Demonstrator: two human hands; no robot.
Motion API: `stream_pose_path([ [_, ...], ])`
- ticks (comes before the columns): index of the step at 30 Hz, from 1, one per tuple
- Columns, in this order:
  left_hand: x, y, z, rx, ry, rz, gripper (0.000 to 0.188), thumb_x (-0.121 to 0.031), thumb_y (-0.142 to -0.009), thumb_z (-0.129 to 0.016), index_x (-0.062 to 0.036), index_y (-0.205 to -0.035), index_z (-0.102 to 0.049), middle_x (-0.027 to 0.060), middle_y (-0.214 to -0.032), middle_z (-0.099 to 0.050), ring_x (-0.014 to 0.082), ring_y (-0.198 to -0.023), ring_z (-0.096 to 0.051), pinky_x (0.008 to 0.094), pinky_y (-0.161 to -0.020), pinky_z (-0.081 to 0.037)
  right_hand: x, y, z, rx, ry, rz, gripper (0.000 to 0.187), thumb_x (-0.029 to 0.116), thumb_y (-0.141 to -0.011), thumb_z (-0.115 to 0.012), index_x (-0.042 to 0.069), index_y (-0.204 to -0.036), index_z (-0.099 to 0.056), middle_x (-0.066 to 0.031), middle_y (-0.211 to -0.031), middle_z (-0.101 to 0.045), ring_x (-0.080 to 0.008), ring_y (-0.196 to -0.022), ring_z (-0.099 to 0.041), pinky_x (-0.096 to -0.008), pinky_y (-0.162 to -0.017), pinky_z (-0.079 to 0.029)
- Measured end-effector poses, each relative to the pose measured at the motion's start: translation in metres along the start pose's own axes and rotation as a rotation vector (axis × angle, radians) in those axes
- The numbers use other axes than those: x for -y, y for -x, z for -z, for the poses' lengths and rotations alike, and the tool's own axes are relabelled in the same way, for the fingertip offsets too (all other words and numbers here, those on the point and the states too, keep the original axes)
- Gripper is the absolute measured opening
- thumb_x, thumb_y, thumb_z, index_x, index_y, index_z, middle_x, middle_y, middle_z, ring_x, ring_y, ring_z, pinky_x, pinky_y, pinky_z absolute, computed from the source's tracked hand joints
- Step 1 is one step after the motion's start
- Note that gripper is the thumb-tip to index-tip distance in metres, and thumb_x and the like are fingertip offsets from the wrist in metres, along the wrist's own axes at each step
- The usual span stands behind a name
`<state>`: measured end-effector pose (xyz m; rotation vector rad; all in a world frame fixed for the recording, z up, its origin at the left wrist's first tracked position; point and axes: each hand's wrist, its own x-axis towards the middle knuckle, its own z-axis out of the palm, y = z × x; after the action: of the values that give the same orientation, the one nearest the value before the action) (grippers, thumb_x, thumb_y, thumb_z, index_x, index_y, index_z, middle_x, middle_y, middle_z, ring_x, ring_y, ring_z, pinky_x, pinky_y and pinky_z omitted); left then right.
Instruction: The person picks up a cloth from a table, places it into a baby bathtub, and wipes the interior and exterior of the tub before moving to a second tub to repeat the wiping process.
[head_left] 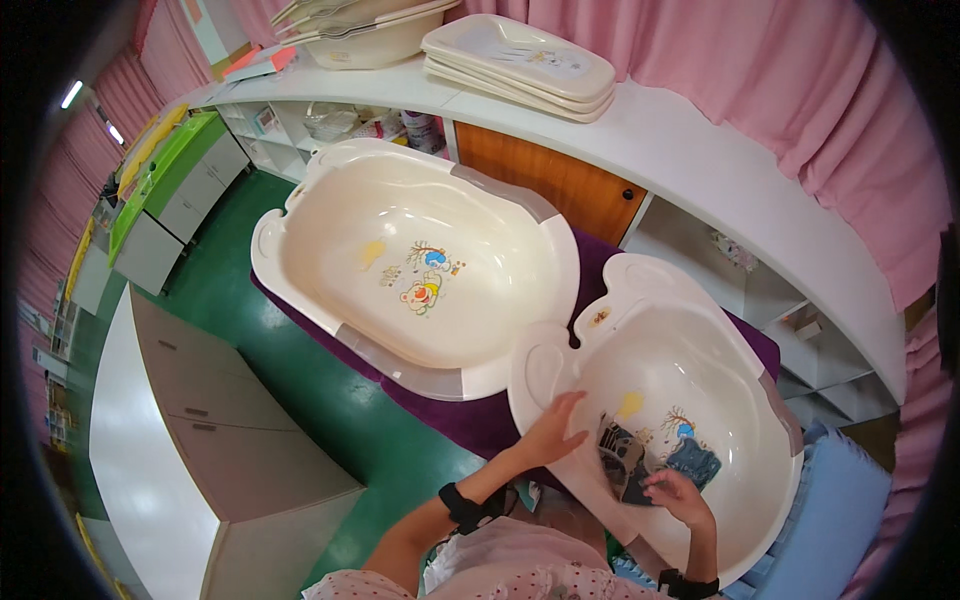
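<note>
A cream baby bathtub (740, 350) with cartoon prints stands in front of me on the right. Inside it lie a dark patterned cloth garment (620, 450) and a small blue denim garment (694, 460), side by side. My left hand (550, 432) is at the tub's near left rim, empty, with its fingers apart. Over the tub's near side, my right hand (682, 498) has its fingers slightly bent and apart. Its fingertips are at the lower edge of the garments; whether they touch the cloth is hard to tell.
A second cream bathtub (330, 240) stands to the left, on the same purple cloth (440, 415). Behind is a white counter (690, 140) with stacked tubs (520, 60). A white cabinet (230, 430) is at left, a blue padded item (835, 510) at right.
</note>
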<state>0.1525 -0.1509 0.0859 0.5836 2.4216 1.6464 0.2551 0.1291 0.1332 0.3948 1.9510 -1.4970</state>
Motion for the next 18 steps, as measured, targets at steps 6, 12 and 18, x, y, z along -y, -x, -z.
stream_pose_path([
  [6,-0.081,0.067,0.058,0.081,0.607,0.221,0.036,-0.015,-0.088,-0.045,-0.0035,-0.121,-0.039,0.0097,-0.112,-0.048,0.0162,-0.097,-0.051,0.0285,-0.080,-0.043,0.124,-0.009,-0.126,0.597,-0.348,0.339,0.031,0.011,-0.083,-0.054,0.002,-0.111,-0.042,-0.0098,-0.093,-0.055,-0.0157,-0.083,-0.056,-0.0252,-0.066,-0.045],
  [12,-0.099,0.166,0.124,-0.435,1.122,0.158,0.033,-0.023,-0.091,-0.041,-0.0013,-0.115,-0.041,0.0149,-0.108,-0.053,0.0230,-0.094,-0.056,0.0357,-0.077,-0.048,0.174,-0.015,-0.218,1.201,-0.375,0.254,0.056,0.024,-0.085,-0.053,0.004,-0.128,-0.023,-0.0140,-0.071,-0.058,-0.0119,-0.046,-0.051,-0.0188,-0.039,-0.038],
  [18,-0.130,0.271,0.138,-0.818,0.989,0.088,0.025,-0.010,-0.088,-0.047,0.0007,-0.110,-0.045,0.0127,-0.102,-0.056,0.0202,-0.088,-0.059,0.0303,-0.072,-0.051,0.172,0.009,-0.295,1.520,-0.438,0.087,0.056,0.022,-0.086,-0.049,0.005,-0.131,-0.020,-0.0103,-0.055,-0.052,-0.0097,-0.036,-0.044,-0.0177,-0.033,-0.034],
])
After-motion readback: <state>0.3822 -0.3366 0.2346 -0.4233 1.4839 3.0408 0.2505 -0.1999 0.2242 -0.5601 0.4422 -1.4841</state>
